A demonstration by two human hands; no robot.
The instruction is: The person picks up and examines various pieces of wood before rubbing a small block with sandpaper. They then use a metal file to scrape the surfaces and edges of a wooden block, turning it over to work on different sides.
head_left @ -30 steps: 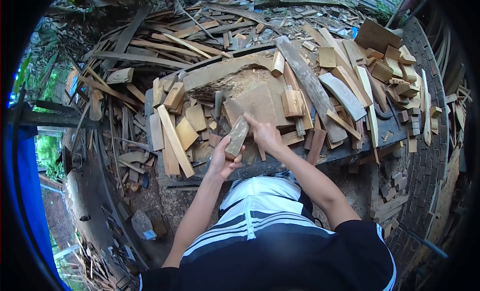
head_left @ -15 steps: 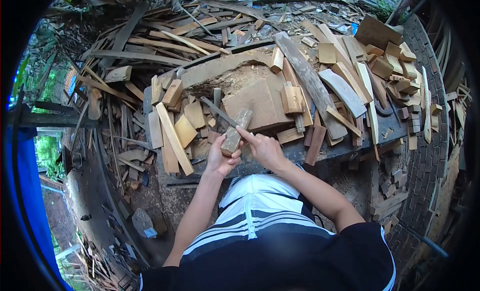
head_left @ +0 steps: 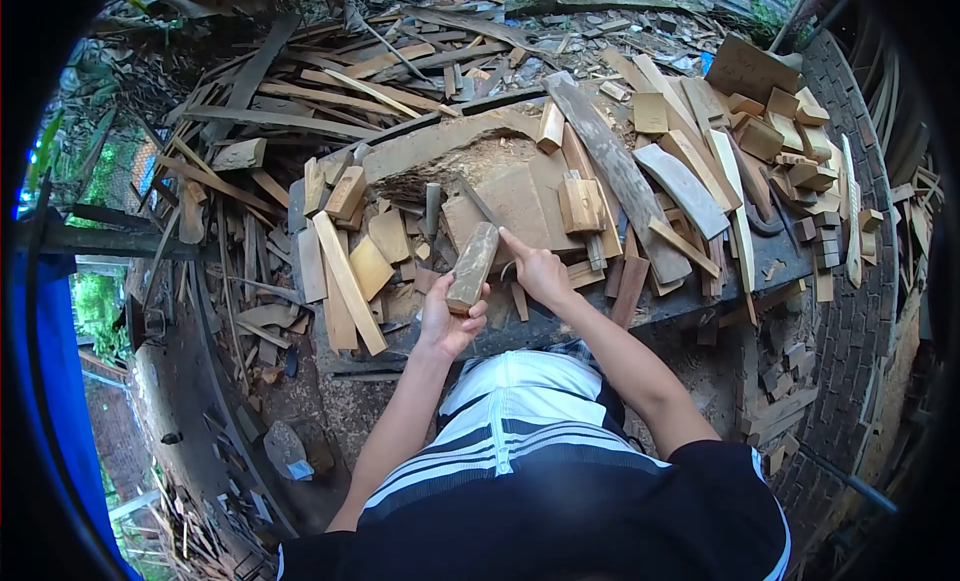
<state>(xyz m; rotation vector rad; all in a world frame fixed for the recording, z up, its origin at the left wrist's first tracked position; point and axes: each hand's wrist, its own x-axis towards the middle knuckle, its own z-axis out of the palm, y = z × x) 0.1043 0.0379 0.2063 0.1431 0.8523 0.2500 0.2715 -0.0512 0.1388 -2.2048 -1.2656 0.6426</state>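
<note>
My left hand [head_left: 452,321] is wrapped round the lower end of a worn, mottled grey-brown oblong block [head_left: 474,267], which tilts up and away from me. In my right hand [head_left: 540,278] is a narrow dark blade [head_left: 478,200], its handle hidden in my fist. The index finger stretches along the blade, whose tip points away to the upper left. The blade lies just past the block's far right end in this view. Beyond it sits a large squared wood block [head_left: 515,206] on the workbench, and an upright grey metal cylinder [head_left: 433,203] stands to its left.
Wood offcuts crowd the dark bench [head_left: 395,353]. A pale long strip [head_left: 348,281] lies left, a weathered plank [head_left: 620,171] right, and a notched wood piece [head_left: 581,205] beside it. Stacked blocks [head_left: 790,131] fill the far right; a scrap heap [head_left: 330,91] lies behind.
The blade has slid off the block's face to the right and away. My right hand has shifted right with it; my left hand still holds the block, turned slightly more upright.
</note>
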